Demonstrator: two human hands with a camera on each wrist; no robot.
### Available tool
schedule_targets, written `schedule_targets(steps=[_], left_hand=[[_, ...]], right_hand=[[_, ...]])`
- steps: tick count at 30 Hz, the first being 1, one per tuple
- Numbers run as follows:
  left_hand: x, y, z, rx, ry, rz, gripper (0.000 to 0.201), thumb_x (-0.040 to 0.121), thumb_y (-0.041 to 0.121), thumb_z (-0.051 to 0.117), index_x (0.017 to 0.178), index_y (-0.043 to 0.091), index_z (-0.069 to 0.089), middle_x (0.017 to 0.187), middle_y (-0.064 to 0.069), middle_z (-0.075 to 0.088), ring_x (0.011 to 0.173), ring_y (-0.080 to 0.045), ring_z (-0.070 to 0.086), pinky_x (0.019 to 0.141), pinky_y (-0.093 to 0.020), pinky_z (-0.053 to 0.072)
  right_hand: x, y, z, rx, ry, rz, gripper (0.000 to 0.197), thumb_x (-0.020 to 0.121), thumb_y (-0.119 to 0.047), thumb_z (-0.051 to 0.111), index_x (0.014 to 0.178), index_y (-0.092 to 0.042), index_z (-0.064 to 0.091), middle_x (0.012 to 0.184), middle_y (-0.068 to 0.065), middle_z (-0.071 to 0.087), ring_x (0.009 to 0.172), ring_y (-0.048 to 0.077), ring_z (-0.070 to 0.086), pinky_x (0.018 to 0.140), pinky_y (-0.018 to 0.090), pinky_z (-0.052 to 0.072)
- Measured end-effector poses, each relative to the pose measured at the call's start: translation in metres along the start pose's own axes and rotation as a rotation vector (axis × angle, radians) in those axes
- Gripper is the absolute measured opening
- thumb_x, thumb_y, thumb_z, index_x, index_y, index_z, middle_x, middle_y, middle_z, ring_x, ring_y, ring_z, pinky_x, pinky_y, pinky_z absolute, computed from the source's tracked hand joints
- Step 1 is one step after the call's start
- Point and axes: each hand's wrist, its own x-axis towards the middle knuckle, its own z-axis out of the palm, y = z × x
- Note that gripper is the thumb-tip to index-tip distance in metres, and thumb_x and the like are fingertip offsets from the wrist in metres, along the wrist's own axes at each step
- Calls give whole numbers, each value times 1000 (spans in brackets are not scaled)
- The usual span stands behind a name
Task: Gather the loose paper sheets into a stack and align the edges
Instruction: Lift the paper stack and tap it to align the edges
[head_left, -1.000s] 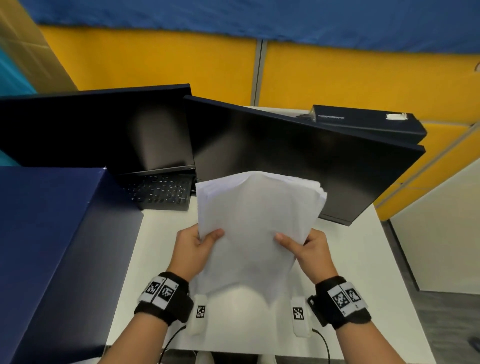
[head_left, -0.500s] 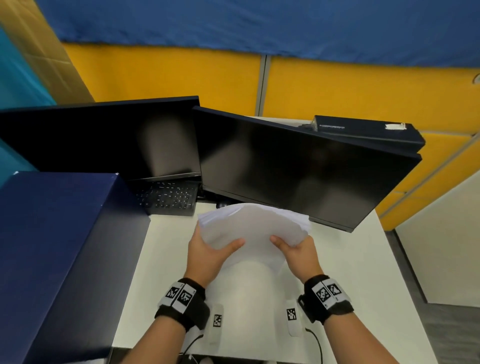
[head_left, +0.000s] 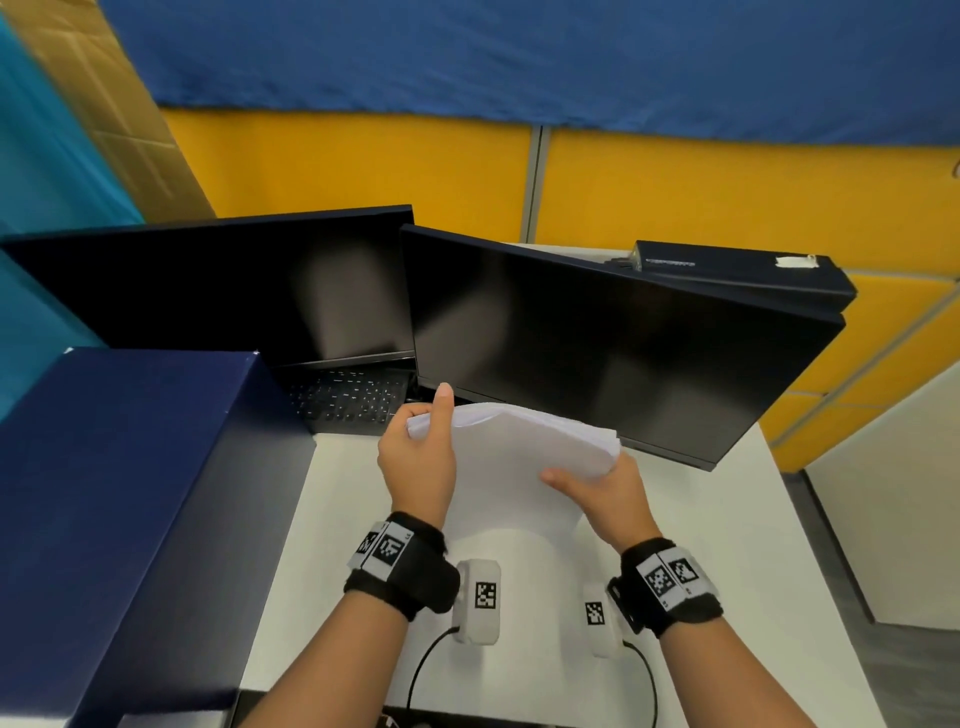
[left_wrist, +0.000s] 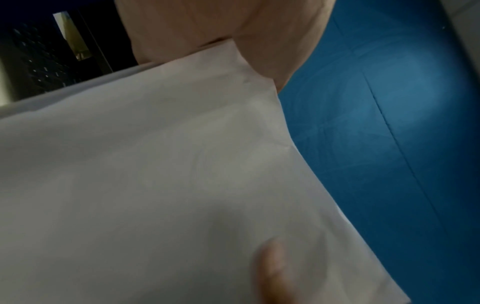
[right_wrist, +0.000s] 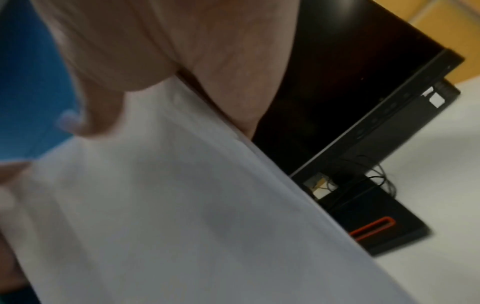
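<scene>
A stack of white paper sheets (head_left: 524, 452) is held between both hands above the white desk (head_left: 727, 545), tilted away from me and bowed. My left hand (head_left: 421, 457) grips its left edge near the far corner, thumb up along the top sheet. My right hand (head_left: 597, 486) grips the right edge, thumb lying on top. The far edge fans slightly at the right corner. In the left wrist view the paper (left_wrist: 155, 174) fills the frame, with a thumb tip of the other hand at the bottom. In the right wrist view the stack (right_wrist: 168, 205) runs out from under my thumb.
Two dark monitors (head_left: 597, 338) stand just behind the paper, with a laptop keyboard (head_left: 348, 397) under the left one. A large dark blue box (head_left: 119, 499) fills the left side. A monitor base (right_wrist: 376, 218) and cables lie on the desk. The desk's right edge drops to the floor.
The stack has been lowered and tipped from nearly upright to lying low and flatter, nearer the monitors. My left hand has slid up its left edge toward the far corner.
</scene>
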Motion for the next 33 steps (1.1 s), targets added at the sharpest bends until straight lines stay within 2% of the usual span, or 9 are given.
schedule_targets(steps=[3,8,12,15,19,22,27,30,33], left_hand=[[13,16,-21,192,-169,209,24,82,50,72,83,26,69,76,11,70,77,-4,65,78,-31,53],[36,63,-36,1107,-759,829,100,51,85,67,138,39,46,118,19,64,118,-6,55,113,-36,32],[47,66,-23,1135,-905,687,25,79,51,73,95,31,74,77,7,70,83,-16,67,73,-33,53],[64,67,-39,1025,-856,534,34,79,44,78,57,21,66,53,6,57,55,-6,56,52,-24,41],[89,57,-83,622,-699,232,15,72,33,87,80,23,79,80,1,79,75,-10,75,71,-31,59],[90,30,-99,309,-687,86,18,73,25,87,90,29,80,94,2,80,88,-16,77,82,-40,59],[76,-36,-93,175,-517,21,19,73,29,86,91,30,77,92,15,79,88,-4,75,81,-33,58],[60,-68,-86,247,-399,121,18,74,28,83,89,32,73,80,28,75,78,11,70,73,-12,54],[50,-99,-81,299,-378,252,20,79,20,83,97,12,79,92,1,79,81,-6,72,71,-9,50]], right_hand=[[3,2,-1,-153,104,6,29,76,-14,83,89,-37,71,88,-18,75,87,2,72,84,29,59],[23,-29,15,-529,-35,-350,13,80,-20,77,93,-19,80,84,-3,77,77,13,70,74,29,54],[31,-50,29,-626,-167,-403,6,81,-29,74,82,-23,76,70,-4,71,65,13,62,63,28,50],[42,-37,-3,-642,-222,-196,23,72,-43,81,66,-26,66,61,-4,62,57,9,52,56,24,43],[36,-9,-53,-470,-170,35,29,67,-29,89,66,-9,67,61,-2,60,57,9,53,58,28,44],[23,9,-64,111,-70,61,28,64,-15,88,88,-8,75,89,7,75,80,21,70,76,36,56],[14,21,-50,66,-110,86,49,73,-5,82,119,-14,68,114,3,75,107,19,71,91,33,56],[11,34,-47,-183,21,-47,28,79,-6,79,102,-21,78,101,-8,78,94,8,72,84,25,53],[-2,52,-38,-162,134,-39,21,81,-3,77,81,-23,78,76,-19,76,70,-5,69,69,12,49]])
